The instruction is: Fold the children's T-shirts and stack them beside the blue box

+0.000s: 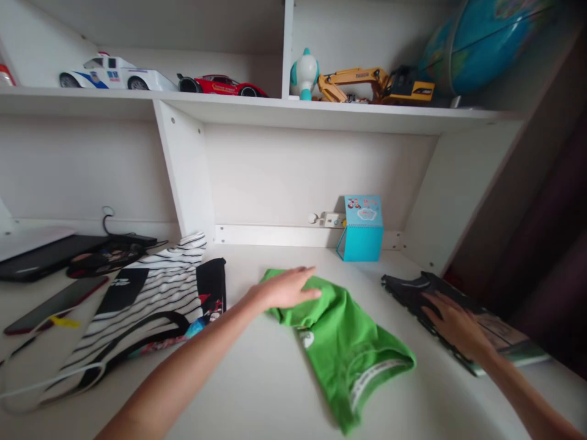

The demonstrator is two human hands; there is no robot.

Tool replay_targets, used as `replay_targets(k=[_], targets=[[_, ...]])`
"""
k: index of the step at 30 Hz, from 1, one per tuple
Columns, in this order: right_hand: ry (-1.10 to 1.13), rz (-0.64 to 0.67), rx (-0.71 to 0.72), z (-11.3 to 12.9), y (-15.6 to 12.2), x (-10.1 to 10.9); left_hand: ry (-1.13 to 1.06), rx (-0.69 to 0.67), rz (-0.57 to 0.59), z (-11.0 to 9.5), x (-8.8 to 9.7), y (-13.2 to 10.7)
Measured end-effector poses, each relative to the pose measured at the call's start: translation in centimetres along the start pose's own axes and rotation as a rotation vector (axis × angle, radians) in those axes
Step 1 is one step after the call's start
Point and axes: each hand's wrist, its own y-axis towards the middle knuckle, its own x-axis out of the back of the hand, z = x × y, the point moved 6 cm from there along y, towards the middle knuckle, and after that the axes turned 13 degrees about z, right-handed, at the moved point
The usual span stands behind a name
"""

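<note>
A green T-shirt (339, 336) lies partly folded on the white desk, its neckline toward the lower right and a small white print near its left edge. My left hand (291, 288) is over the far end of the shirt, fingers stretched out and thumb apart, gripping nothing. On the right, a dark, flat item like folded clothing (408, 290) with a printed picture rests on the desk. My right hand (452, 321) lies on it with fingers spread; what is beneath the palm is hidden.
Striped and black clothing (160, 293) lies at left, beside a phone (55, 305), a white cable (59, 376) and a black laptop-like slab (46, 256). A blue desk calendar (363, 241) stands near a power strip (333, 220). The shelf (229, 110) above holds toy vehicles and a globe (486, 46).
</note>
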Motion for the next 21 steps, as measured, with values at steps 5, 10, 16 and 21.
replay_targets(k=[5,10,16,21], targets=[[0.170,0.357,0.293,7.7,-3.5,-0.9,0.087,-0.116,0.235,0.0,-10.5,-1.0],[0.021,0.339,0.187,13.9,-7.3,-3.5,0.254,-0.208,0.074,-3.8,-14.7,-1.4],[0.246,0.393,0.242,18.8,-8.3,-0.5,0.421,-0.228,0.006,-5.7,-14.7,1.6],[0.560,0.516,0.339,17.9,-9.8,0.9,-0.222,-0.128,-0.071,-1.8,-11.7,2.3]])
